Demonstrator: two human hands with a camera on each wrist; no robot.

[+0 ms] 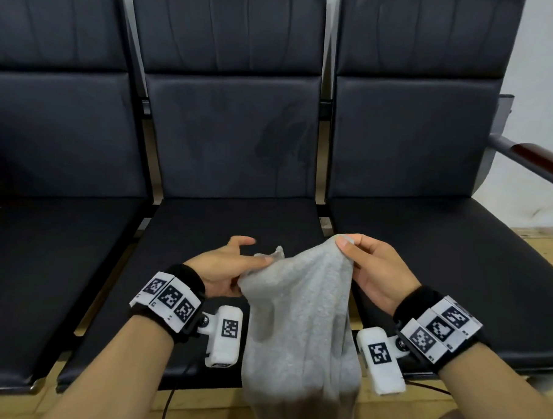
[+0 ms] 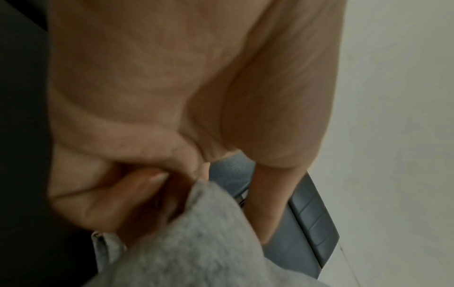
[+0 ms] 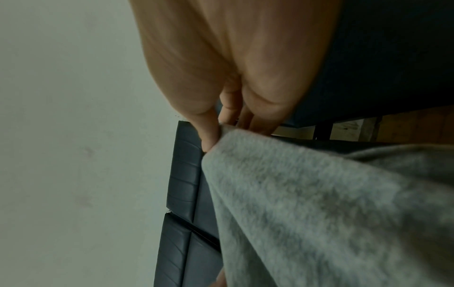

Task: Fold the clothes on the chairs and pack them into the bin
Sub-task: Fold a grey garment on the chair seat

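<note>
- above the front edge of the middle chair (image 1: 233, 226), a person holds up a grey garment (image 1: 299, 308) in both hands; the cloth hangs down from the two hands past the seat edge, its lower end blurred near the bottom of the head view.
- the right hand (image 1: 374, 270) has its grip pinching the garment's upper corner, thumb pressed on the cloth against the fingers; the right wrist view shows the fingertips (image 3: 209, 136) closed on that corner of the grey fabric (image 3: 319, 203).
- the left hand (image 1: 228, 267) grips a bunched edge lower and to the left; the thumb lies along the cloth and the lower fingers curl round it, while the forefinger points forward, clear of the fabric. the left wrist view shows curled fingers (image 2: 132, 186) against the grey knit (image 2: 196, 242).
- three dark padded chairs stand in a row, the left chair (image 1: 45, 246) and the right chair (image 1: 426, 241) flanking the middle one; a wood-topped armrest (image 1: 537, 160) shows at far right.
- each wrist wears a black band with white marker blocks (image 1: 166, 299) and a small white camera unit (image 1: 225, 337); a thin black cable (image 1: 172, 395) trails down over the wooden floor (image 1: 196, 408).
- a pale wall (image 1: 547, 62) stands behind the chairs.
</note>
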